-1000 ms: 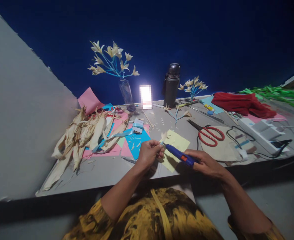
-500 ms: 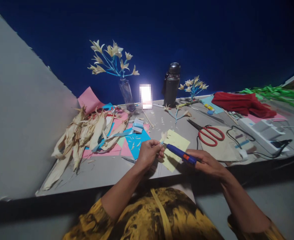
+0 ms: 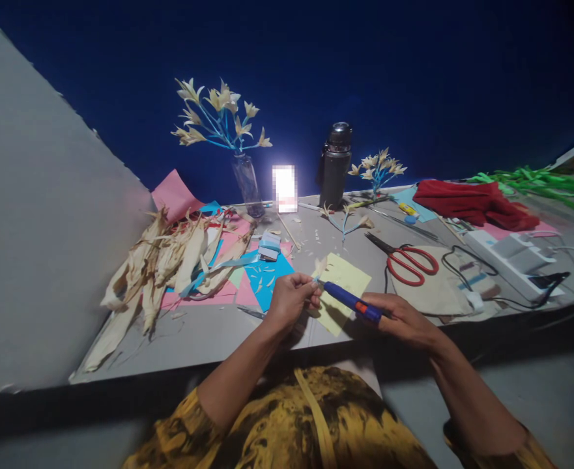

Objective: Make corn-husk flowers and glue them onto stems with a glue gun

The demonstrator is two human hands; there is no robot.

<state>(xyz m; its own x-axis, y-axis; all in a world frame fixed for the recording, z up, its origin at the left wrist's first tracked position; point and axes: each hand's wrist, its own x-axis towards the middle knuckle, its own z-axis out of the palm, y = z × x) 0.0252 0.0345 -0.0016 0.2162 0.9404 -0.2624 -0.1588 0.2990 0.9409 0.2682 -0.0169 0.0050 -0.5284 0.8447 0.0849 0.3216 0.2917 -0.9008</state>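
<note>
My left hand (image 3: 294, 301) pinches a small pale husk flower (image 3: 320, 266) upright by its base, over the left edge of a yellow paper sheet (image 3: 352, 278). My right hand (image 3: 404, 318) is wrapped round a blue glue gun (image 3: 349, 299) with an orange part. The gun points left, and its tip is at the flower's base beside my left fingertips; whether they touch is too small to tell. Left of my left hand lies blue paper (image 3: 270, 281) with thin pale petal pieces. A small branched stem with husk flowers (image 3: 345, 228) lies behind the yellow sheet.
Dried husks (image 3: 154, 273) and pink paper spread at the left. Behind stand a glass vase (image 3: 248, 185) with flowers, a bright light (image 3: 285, 189) and a dark flask (image 3: 335, 170). Red-handled scissors (image 3: 411, 266), a red cloth (image 3: 472, 203) and a white power strip (image 3: 511, 260) lie rightward.
The glue gun and my right hand have shifted slightly left, bringing the tip closer to my left fingertips. My left hand has hardly moved.
</note>
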